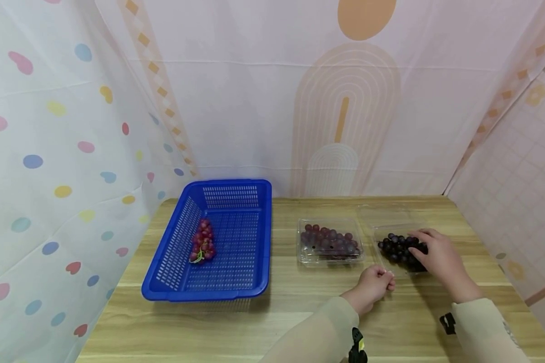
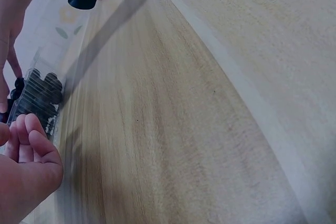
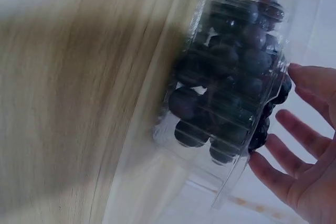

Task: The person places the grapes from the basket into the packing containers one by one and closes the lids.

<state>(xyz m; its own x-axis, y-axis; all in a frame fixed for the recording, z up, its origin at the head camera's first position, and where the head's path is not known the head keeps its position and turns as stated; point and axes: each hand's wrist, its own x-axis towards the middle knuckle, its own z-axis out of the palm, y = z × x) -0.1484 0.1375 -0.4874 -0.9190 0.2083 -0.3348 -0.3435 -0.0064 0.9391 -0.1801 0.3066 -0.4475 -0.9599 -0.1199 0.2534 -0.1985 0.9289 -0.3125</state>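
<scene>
In the head view, a bunch of black grapes (image 1: pixel 400 249) lies in a clear plastic box (image 1: pixel 378 233) whose lid (image 1: pixel 386 214) is folded back. My right hand (image 1: pixel 441 254) is over the box's right side, its fingertips on the top grapes. From the right wrist view, the spread fingers (image 3: pixel 302 135) reach over the box rim, with dark grapes showing through the ribbed wall. My left hand (image 1: pixel 373 285) is by the box's front left corner, fingers loosely curled. The left wrist view shows no object within those bent fingers (image 2: pixel 42 145).
A closed clear box of red grapes (image 1: pixel 329 242) stands left of the open one. Farther left is a blue plastic basket (image 1: pixel 265 242) with a small bunch of red grapes (image 1: pixel 203 242) inside. A patterned curtain (image 1: pixel 250 111) hangs behind the wooden table (image 1: pixel 290 322).
</scene>
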